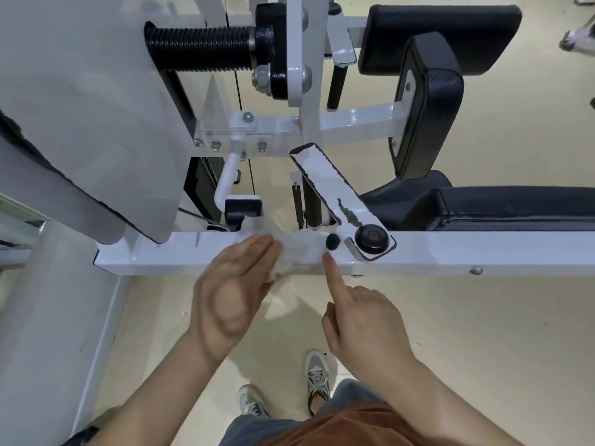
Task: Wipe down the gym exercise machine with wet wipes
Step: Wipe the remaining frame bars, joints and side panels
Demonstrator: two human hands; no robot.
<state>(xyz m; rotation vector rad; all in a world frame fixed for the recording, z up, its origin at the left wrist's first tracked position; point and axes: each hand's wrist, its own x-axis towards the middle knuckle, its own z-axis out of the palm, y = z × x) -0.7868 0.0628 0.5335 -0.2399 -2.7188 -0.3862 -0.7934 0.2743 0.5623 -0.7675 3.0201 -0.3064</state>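
Note:
A white gym machine's horizontal frame bar (450, 252) crosses the view at mid-height. A thin white wet wipe (294, 254) lies spread over the bar near its middle and hangs a little over the front edge. My left hand (231, 291), blurred, lies with straight fingers on the wipe's left part and presses it to the bar. My right hand (360, 313) has its index finger stretched out, the tip touching the wipe's right edge just below a small black stopper (333, 241); its other fingers are curled.
A white lever arm (331, 185) with a black knob (371, 238) angles up from the bar. Black seat pads (515, 204) and a back pad (431, 101) sit right. A grey shroud (80, 107) fills the left. A black threaded roller (199, 46) lies above. Beige floor and my shoes below.

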